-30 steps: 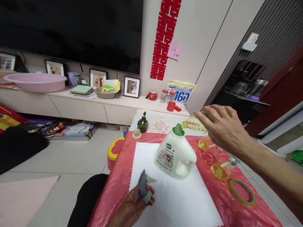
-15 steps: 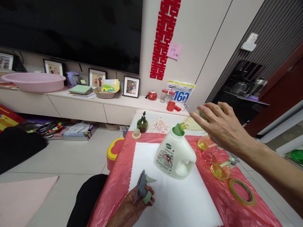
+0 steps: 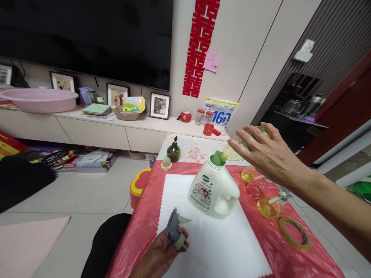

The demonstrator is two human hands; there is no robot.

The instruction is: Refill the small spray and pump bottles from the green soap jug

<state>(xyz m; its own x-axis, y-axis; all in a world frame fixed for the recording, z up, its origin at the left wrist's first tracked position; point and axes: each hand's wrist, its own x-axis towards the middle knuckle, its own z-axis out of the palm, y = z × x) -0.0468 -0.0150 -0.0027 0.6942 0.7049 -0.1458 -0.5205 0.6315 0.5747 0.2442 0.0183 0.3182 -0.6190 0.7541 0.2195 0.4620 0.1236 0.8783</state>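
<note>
My right hand (image 3: 257, 148) grips a clear bottle (image 3: 232, 151) with yellowish liquid, tipped so that its neck rests at the green-spouted mouth of a pale jug (image 3: 213, 189). The jug stands upright on a white sheet (image 3: 179, 189), its handle towards the right. In front of the jug, my left hand (image 3: 166, 247) is closed round a grey and pale green spray trigger head (image 3: 175, 229). To the left of the jug, a translucent cap (image 3: 166, 164) sits at the table's edge. My palm and fingers hide much of the bottle.
Clear bottles with yellow liquid (image 3: 268, 208) and a roll of tape (image 3: 295, 233) lie on the right of the red-covered table (image 3: 290, 262). A dark green pump bottle (image 3: 173, 151) stands at the back. A yellow and red stool (image 3: 140, 183) is left of the table.
The bottle in my right hand is tilted slightly more, and the hand has shifted a little left. My left hand and the trigger head are nearly unchanged.
</note>
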